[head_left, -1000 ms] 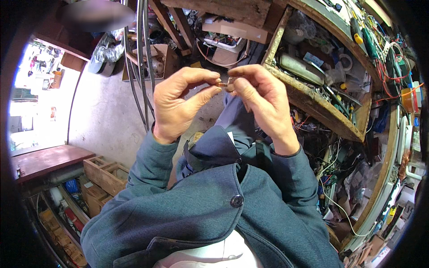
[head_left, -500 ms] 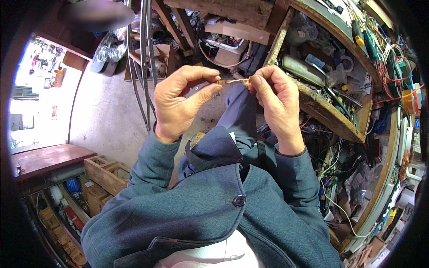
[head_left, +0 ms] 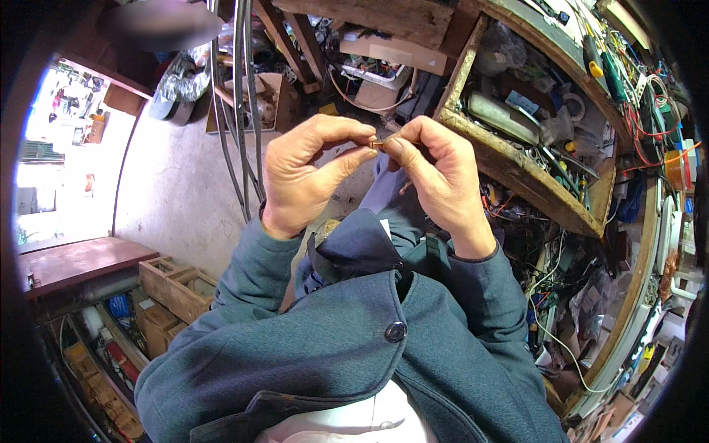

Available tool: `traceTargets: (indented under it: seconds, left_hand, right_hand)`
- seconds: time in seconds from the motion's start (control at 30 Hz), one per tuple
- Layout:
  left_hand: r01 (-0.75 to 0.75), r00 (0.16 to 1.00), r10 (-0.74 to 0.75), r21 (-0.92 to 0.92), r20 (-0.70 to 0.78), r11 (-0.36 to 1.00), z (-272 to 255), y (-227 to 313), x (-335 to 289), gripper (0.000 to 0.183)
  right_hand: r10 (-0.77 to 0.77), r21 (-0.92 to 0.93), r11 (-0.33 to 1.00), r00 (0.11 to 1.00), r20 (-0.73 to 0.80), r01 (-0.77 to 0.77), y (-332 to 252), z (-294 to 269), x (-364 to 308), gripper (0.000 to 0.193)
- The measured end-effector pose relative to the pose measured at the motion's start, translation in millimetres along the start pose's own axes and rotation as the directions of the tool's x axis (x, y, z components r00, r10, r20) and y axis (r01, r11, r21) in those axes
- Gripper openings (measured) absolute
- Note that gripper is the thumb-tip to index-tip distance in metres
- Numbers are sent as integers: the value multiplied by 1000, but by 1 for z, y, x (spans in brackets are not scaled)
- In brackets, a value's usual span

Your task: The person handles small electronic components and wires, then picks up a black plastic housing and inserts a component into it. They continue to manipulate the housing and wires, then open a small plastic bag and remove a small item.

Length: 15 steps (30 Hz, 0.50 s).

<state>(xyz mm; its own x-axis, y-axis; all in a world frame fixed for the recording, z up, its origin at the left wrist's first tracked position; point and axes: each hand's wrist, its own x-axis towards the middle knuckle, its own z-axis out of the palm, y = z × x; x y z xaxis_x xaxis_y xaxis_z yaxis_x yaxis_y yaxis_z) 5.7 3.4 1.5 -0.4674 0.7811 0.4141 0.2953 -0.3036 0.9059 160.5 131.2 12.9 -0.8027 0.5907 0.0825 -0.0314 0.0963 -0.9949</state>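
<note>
In front of me, above my knees, both hands meet over a thin copper-coloured wire (head_left: pixel 379 145). My left hand (head_left: pixel 306 170) pinches one end of it between thumb and forefinger. The thumb and forefinger of my right hand (head_left: pixel 442 173) press on it close to the left fingertips, so only a short length shows between them. Below the right fingers a small brownish end sticks out; I cannot tell whether it belongs to the same wire. The remaining right fingers are curled in.
To the right stands a wooden tray (head_left: pixel 524 173) full of tools and scraps. Tangled wires (head_left: pixel 650 111) lie beyond it. Black cables (head_left: pixel 238 111) hang left of my hands. Wooden boxes (head_left: pixel 177 288) sit at lower left, near a reddish-brown board (head_left: pixel 88 264).
My right hand has moved left and slightly down, toward the left fingertips. The visible stretch of wire between the hands is shorter. My left hand has shifted slightly right and down.
</note>
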Motion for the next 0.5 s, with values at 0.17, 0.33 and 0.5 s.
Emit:
traceTargets:
  seconds: [0.17, 0.33, 0.5]
  left_hand:
    - [5, 1000, -5, 0, -28, 1000, 1, 0, -2, 28]
    - [5, 999, -5, 7, -41, 1000, 1, 0, -2, 28]
    - [23, 999, -24, -24, -37, 999, -8, -1, -6, 34]
  right_hand:
    - [46, -19, 999, 999, -15, -47, 0, -2, -2, 16]
    - [-2, -35, 999, 999, -49, 0, -1, -1, -4, 14]
    - [21, 44, 999, 993, -117, -16, 2, -7, -3, 12]
